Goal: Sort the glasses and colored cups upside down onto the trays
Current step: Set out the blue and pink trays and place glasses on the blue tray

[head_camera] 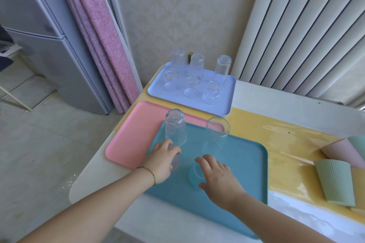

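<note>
Teal plastic, the nearest tray [246, 163] lies on the table [92, 173] and serves as the landmark here. Over its left part the left hand [161, 162] curls its fingers round a short clear glass [175, 163], so that grip is closed on the glass, low against the tray surface. A green-gold thread bracelet [150, 175] circles that wrist.

Just to the right, over the tray's middle, the right hand [217, 177] spreads a wide grip above a second short glass [193, 176], fingers on the far side and thumb on the near side. Whether they touch it I cannot tell.

Toward the tray's far edge stand a textured glass [175, 130], base up, just beyond the left hand, and a tall smooth glass [216, 136] to its right. Which end of the tall one is up I cannot tell.

A pink tray [130, 138] pokes out from under the teal tray's far-left corner. Beyond the teal tray, well apart from both hands, a lavender tray [227, 92] carries six clear glasses [192, 85] turned upside down in two rows.

Right of the teal tray, on the yellow table cover [256, 126], ribbed cups lie on their sides: a green cup [335, 181] nearest, a pink cup [342, 153] behind it, and a mint cup [358, 143] at the frame edge. Far left of the tray stand a refrigerator [49, 45] and a pink curtain [102, 35].
</note>
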